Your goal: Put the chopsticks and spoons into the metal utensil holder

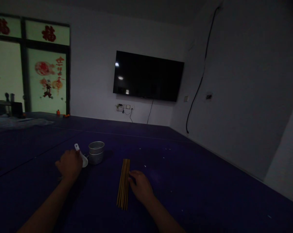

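Observation:
A bundle of wooden chopsticks [123, 183] lies lengthwise on the dark purple table [185, 181]. My right hand [141, 187] rests beside it on the right, fingers curled and touching its edge. My left hand [69, 165] is closed around a white spoon [81, 155], whose handle sticks up past my fingers. Just right of the spoon stands a small round metal bowl [96, 152], seemingly two stacked.
A black TV [147, 76] hangs on the far wall above a socket with cables. A window with red decorations [46, 77] is at the back left. Dark objects and plastic sheeting [15, 121] lie at the table's far left. The room is dim.

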`<state>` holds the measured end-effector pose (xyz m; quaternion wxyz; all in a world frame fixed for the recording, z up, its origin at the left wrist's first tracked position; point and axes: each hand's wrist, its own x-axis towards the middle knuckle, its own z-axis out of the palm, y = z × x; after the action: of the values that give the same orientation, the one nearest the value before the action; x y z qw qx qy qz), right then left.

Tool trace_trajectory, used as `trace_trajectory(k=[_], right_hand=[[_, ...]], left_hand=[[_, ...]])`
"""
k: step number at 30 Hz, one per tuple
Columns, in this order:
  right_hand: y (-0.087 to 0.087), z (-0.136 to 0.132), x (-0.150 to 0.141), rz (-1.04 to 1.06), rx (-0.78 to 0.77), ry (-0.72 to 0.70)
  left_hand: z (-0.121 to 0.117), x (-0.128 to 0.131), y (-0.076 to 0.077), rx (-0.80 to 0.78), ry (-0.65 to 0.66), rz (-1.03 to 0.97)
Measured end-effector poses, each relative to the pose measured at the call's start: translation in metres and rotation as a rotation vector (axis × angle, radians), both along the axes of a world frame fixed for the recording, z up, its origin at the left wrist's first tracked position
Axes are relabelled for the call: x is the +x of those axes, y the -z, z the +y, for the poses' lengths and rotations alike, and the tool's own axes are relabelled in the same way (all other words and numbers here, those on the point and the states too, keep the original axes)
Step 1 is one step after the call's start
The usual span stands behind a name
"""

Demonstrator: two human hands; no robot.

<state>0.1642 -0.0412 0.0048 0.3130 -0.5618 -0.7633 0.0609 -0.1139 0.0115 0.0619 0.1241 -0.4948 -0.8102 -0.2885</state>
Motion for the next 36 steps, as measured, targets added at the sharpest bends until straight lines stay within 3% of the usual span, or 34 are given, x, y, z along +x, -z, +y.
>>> trace_trajectory(k=[3, 5, 8, 12, 15, 21, 27, 31, 36], right_hand=[[0.0, 0.0, -0.001, 0.027, 0.026, 0.017], [-0.002, -0.001, -0.003, 0.055, 0.067, 0.019], [-0.006, -0.005, -0.004, 0.074, 0.157, -0.007], [-0.013, -0.012, -0.006, -0.003, 0.291, -0.101], [-0.013, -0.014, -0.007, -0.048, 0.382, -0.16], [-0.012, -0.013, 0.001, 0.049, 0.458, -0.24], [-0.014, -0.01, 0.014, 0.05, 0.437, -0.116], [-0.012, -0.003, 0.016, -0.007, 0.337, -0.058], [-0.008, 0.008, 0.015, -0.157, 0.147, 0.115]], left_hand=[[0.0, 0.003, 0.001, 0.329, -0.01, 0.003], [0.0, 0.014, 0.004, 0.52, 0.088, 0.049], [-0.008, 0.045, 0.011, 0.762, 0.384, 0.171], [-0.03, 0.097, 0.024, 0.937, 0.857, 0.393], [-0.044, 0.12, 0.033, 1.064, 1.07, 0.442], [-0.047, 0.123, 0.037, 1.035, 1.233, 0.467], [-0.045, 0.122, 0.034, 0.976, 1.287, 0.48], [-0.049, 0.128, 0.036, 0.985, 1.383, 0.512], [-0.057, 0.135, 0.035, 0.957, 1.441, 0.599]])
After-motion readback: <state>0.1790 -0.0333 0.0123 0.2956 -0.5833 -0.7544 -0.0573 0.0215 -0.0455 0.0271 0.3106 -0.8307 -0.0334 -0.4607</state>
